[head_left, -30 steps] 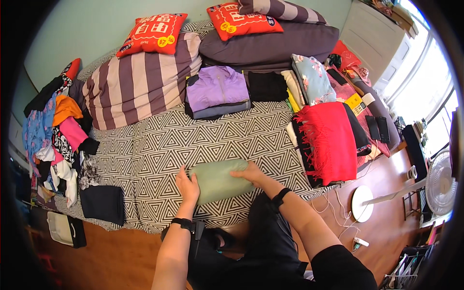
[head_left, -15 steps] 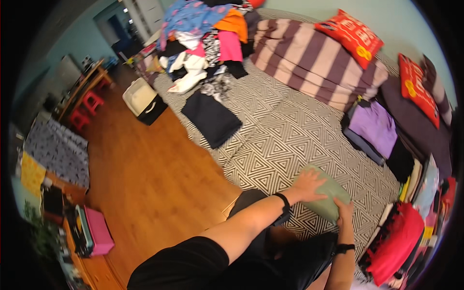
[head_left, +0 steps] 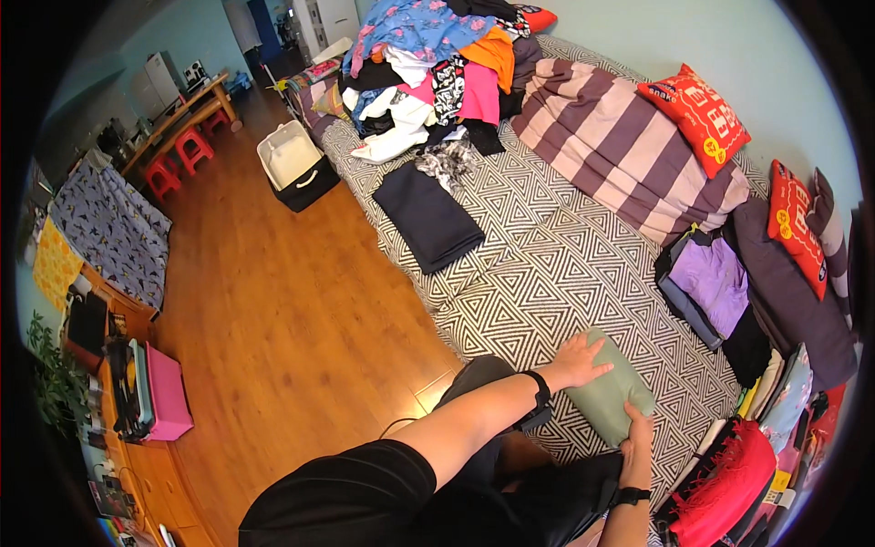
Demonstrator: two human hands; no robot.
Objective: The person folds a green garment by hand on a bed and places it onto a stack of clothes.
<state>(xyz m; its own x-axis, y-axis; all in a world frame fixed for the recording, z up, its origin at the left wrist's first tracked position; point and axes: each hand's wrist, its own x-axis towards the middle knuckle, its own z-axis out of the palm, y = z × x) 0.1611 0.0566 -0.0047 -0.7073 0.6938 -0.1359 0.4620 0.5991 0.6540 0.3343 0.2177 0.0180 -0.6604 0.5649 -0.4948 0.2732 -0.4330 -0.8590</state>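
A pale green folded cloth bundle (head_left: 609, 399) lies on the patterned bedspread close in front of me. My left hand (head_left: 578, 361) rests on its far left end, fingers spread and stretched out. At the near right end, my right hand (head_left: 638, 430) holds the edge with the thumb on top; its other fingers are mostly hidden. Farther off on the bed is a dark navy folded garment (head_left: 427, 217). To the right sits a stack topped with a purple folded garment (head_left: 710, 285).
A heap of mixed clothes (head_left: 428, 46) covers the bed's far end. A striped quilt (head_left: 629, 137) and red cushions (head_left: 700, 118) line the wall. Folded clothes with a red fringed cloth (head_left: 725, 483) stand at near right. A black-and-white bin (head_left: 296, 164) stands on the wooden floor.
My view has shifted, so the room sits differently in the picture. Both hands stay on the green bundle; the left hand's fingers lie nearer its far left edge.
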